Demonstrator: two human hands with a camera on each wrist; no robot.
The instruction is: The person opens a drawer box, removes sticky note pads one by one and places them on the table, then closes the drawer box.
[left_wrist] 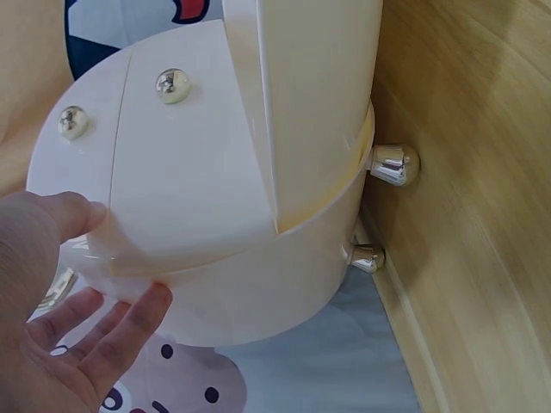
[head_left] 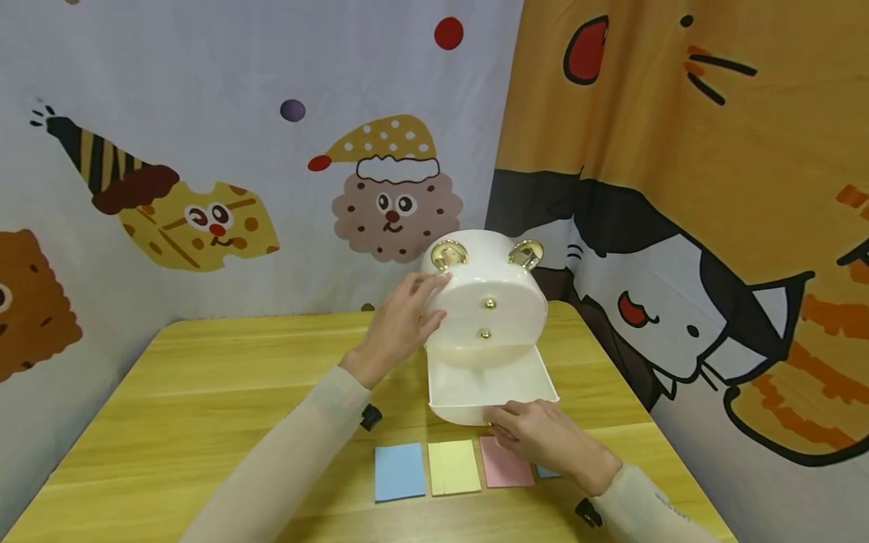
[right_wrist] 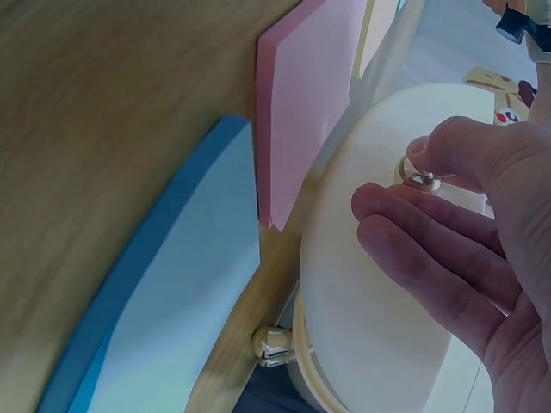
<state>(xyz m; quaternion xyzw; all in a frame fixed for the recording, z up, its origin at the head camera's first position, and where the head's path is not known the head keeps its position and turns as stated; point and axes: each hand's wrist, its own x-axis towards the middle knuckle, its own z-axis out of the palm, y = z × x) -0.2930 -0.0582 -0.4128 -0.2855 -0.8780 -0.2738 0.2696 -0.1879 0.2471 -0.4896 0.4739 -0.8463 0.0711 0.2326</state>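
Note:
A round white storage box [head_left: 505, 260] stands on the table, with gold ears on top and gold feet beneath. Its lowest drawer [head_left: 485, 377] is pulled out towards me and holds nothing visible. My right hand [head_left: 543, 437] pinches that drawer's gold knob [right_wrist: 420, 177] between thumb and index finger, the other fingers extended. At the box's left side rests my left hand [head_left: 400, 324], thumb on the front face and loosely spread fingers against the curved side. Two more gold knobs sit on the upper fronts, the upper knob [head_left: 490, 303] and lower knob [head_left: 485, 333].
A row of sticky-note pads lies in front of the drawer: blue [head_left: 399, 472], yellow [head_left: 454, 467], pink [head_left: 508, 467] and another blue pad [right_wrist: 185, 292] partly under my right hand. Behind the wooden table [head_left: 224, 392] hang cartoon-printed curtains [head_left: 380, 60].

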